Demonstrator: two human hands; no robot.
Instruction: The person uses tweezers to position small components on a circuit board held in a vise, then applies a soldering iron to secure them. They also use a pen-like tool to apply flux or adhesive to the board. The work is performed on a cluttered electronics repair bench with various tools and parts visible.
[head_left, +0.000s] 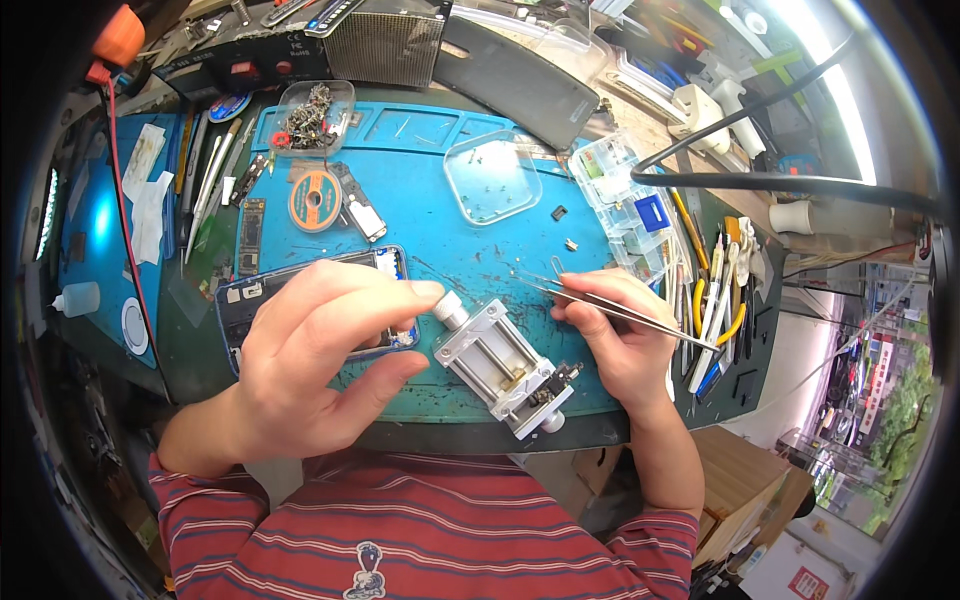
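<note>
Lying at a slant on the blue mat (pixel 420 195), between the two hands, a small metal screw vise (pixel 470 343) is seen with its round knob (pixel 451 308) toward the left hand (pixel 300 362). Stiffness and moderate weight are to be expected from its blocks and twin rods; it is probably best held by the side edges of its end blocks, with the smooth metal perhaps a little slippery. More care is likely called for by the small dark part (pixel 545 393) at its lower end, which looks fragile.

The left thumb and index are held well apart with nothing between them, the index tip just beside the knob; whether it is touched cannot be told. Slim tweezers (pixel 680 335) are pinched in the fingers of the right hand (pixel 630 345); whether anything is gripped at their tips is too small to tell.

A phone housing (pixel 245 293) is partly covered by the left hand. Farther out, a clear tub (pixel 347 97) is filled with tangled metal bits (pixel 312 118), a shallow clear tray (pixel 490 165) is dotted with tiny pieces, and a blue block (pixel 652 213) is held in a compartment box (pixel 612 165).
</note>
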